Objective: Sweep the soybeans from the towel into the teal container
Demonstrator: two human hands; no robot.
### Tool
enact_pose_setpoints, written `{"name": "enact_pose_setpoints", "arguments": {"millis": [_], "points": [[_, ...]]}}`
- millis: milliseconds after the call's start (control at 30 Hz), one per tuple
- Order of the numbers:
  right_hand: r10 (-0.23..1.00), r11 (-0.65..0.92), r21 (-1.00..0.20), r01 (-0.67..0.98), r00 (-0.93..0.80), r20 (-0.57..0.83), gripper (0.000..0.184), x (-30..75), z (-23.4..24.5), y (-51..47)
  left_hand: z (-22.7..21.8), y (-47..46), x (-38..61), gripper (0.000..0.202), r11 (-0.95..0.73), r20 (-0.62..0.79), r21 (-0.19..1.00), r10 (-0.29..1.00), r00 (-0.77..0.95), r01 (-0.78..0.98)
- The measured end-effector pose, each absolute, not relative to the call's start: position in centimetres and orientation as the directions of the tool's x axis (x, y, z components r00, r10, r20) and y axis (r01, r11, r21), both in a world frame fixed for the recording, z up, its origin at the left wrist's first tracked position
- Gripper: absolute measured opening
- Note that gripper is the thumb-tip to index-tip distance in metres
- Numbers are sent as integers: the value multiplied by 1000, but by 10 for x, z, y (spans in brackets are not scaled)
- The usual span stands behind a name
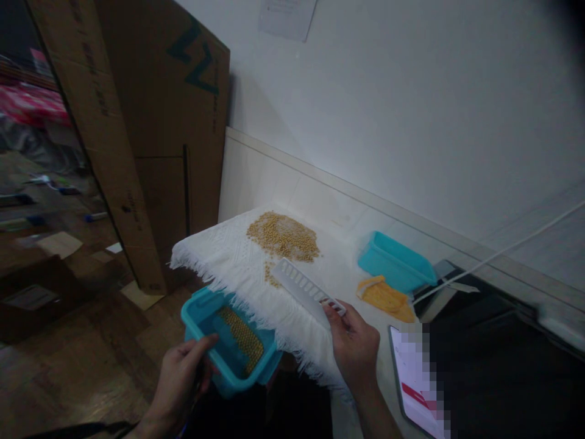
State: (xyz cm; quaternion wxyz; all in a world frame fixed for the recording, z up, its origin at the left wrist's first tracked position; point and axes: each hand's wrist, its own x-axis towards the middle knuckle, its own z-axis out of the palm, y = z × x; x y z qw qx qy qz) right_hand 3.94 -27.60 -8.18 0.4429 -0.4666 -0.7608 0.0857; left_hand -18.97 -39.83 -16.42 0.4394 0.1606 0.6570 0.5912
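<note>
My left hand (185, 369) grips the near-left rim of a blue plastic container (208, 347), held just below the table's fringed edge. Yellow soybeans (247, 344) lie along one side of its bottom. In my right hand (354, 341) is a long white plastic strip with a row of rectangular openings (304, 292), pinched at its near end. Its far end reaches over the white cloth (219, 244), beside a few loose soybeans (270, 274). A larger spread of soybeans (286, 238) lies farther back on the cloth.
A second blue container (397, 262) stands at the right by the wall, with a yellow-orange cloth or pouch (386, 297) in front. A phone or tablet (415, 384) lies near my right arm. A white cable (503, 250) crosses there. A large cardboard box (169, 122) stands at left.
</note>
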Motion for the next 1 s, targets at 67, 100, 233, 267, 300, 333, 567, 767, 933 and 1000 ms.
{"name": "enact_pose_setpoints", "arguments": {"millis": [67, 100, 233, 267, 300, 333, 567, 767, 933, 1000], "points": [[784, 551, -540, 636, -174, 596, 28, 40, -83, -276, -165, -399, -190, 40, 244, -377, 922, 736, -563, -299], [785, 553, -540, 634, -179, 594, 28, 40, -84, -276, -165, -399, -190, 40, 244, -377, 922, 739, -558, -299], [791, 554, -546, 629, -193, 580, 29, 40, -85, -278, -166, -399, -189, 40, 242, -385, 917, 744, -546, -316], [792, 553, -544, 630, -196, 578, 29, 40, -84, -279, -166, -399, -189, 40, 238, -382, 919, 742, -551, -315], [793, 553, -542, 632, -200, 576, 29, 40, -84, -280, -166, -399, -189, 40, 234, -378, 920, 741, -556, -313], [792, 555, -541, 632, -203, 575, 29, 40, -83, -281, -166, -399, -188, 40, 232, -375, 922, 741, -558, -311], [805, 555, -567, 608, -220, 551, 28, 39, -79, -287, -161, -398, -187, 45, 233, -371, 924, 735, -567, -303], [821, 540, -596, 594, -218, 527, 26, 38, -75, -290, -160, -399, -187, 45, 235, -382, 919, 733, -563, -316], [823, 539, -583, 608, -233, 518, 27, 38, -72, -292, -164, -399, -187, 44, 235, -383, 918, 737, -557, -320], [819, 543, -576, 611, -234, 523, 27, 39, -72, -293, -165, -399, -187, 43, 234, -384, 917, 738, -555, -323]]}}
